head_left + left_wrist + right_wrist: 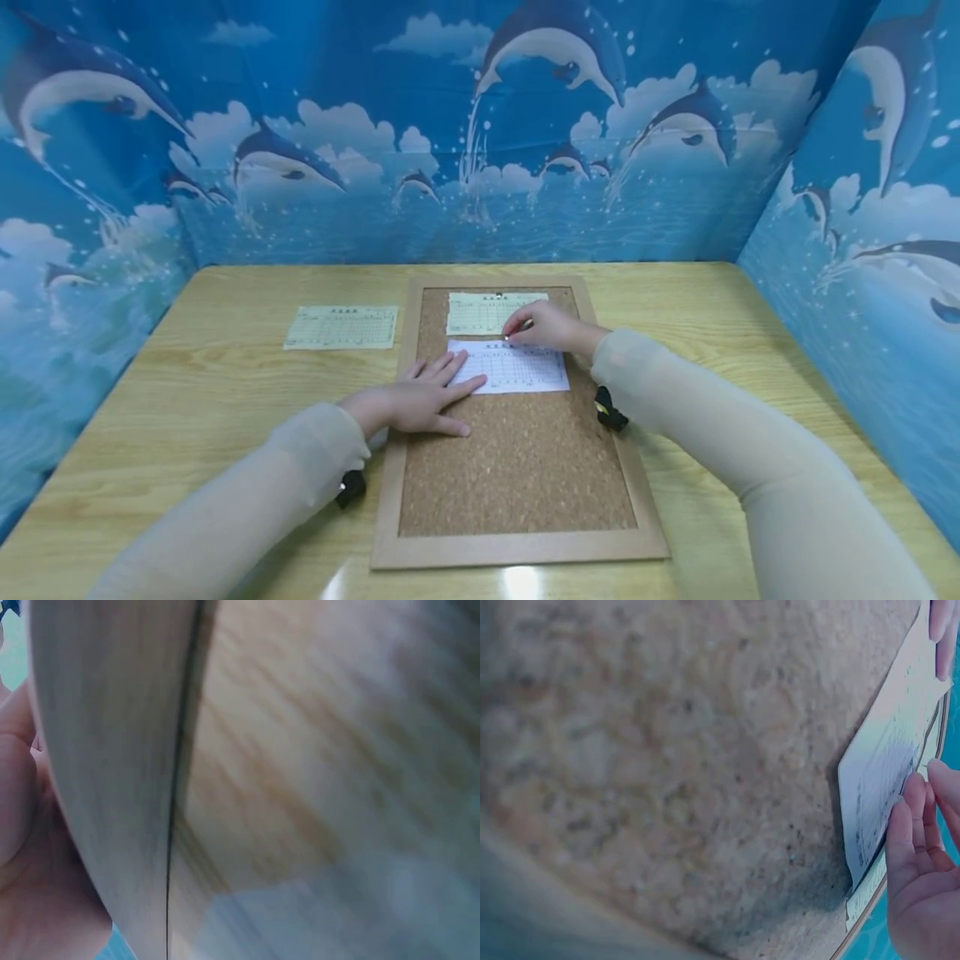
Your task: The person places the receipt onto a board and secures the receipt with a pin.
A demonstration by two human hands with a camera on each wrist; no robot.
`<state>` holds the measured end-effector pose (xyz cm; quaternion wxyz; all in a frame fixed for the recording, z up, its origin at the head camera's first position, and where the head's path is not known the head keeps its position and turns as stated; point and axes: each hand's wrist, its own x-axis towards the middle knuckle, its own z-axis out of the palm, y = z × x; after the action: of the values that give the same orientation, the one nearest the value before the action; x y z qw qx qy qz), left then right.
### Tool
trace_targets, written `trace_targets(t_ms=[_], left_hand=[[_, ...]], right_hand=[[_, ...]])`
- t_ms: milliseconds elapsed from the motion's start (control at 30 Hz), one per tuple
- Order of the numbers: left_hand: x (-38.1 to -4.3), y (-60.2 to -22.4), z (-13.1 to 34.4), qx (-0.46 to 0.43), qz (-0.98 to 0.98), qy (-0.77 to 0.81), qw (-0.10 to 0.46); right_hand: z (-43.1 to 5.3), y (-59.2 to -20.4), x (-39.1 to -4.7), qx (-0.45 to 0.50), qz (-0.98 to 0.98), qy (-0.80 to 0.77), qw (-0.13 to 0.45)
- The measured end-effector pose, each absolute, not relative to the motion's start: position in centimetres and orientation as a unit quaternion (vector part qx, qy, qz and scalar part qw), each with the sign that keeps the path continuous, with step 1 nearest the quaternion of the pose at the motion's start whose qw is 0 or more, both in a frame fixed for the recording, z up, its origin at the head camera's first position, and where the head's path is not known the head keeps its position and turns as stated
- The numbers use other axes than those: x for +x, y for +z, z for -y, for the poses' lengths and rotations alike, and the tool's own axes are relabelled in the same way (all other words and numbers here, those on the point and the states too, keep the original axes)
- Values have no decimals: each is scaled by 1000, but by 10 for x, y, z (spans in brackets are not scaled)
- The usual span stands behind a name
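Note:
A white printed slip [517, 371] lies on the cork board [517, 467], below a pale green slip [472, 317] that has a small shiny thumbtack [498, 295] at its top edge. My left hand [431, 400] rests with fingers spread on the board's left side, its fingertips on the white slip's left edge. At that slip's top edge, my right hand [543, 325] pinches a second small shiny thumbtack [506, 337] between thumb and fingers. The right wrist view shows the right hand [926, 862] at the paper's far edge, its fingertips close together.
Another pale green slip [341, 327] lies on the wooden table [247, 375], left of the board. A light wooden frame [517, 547] surrounds the cork. Dolphin-printed blue curtains [465, 208] stand behind the table and along both sides.

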<state>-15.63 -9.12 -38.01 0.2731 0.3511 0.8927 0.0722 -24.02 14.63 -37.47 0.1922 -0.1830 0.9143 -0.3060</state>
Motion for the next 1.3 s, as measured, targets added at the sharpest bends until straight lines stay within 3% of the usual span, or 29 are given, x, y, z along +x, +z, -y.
trace_targets(t_ms=[1300], left_hand=[[-156,-382,92,345,-896,72,270]], right_hand=[[-140,-376,-243,-165,-923,-289,192]])
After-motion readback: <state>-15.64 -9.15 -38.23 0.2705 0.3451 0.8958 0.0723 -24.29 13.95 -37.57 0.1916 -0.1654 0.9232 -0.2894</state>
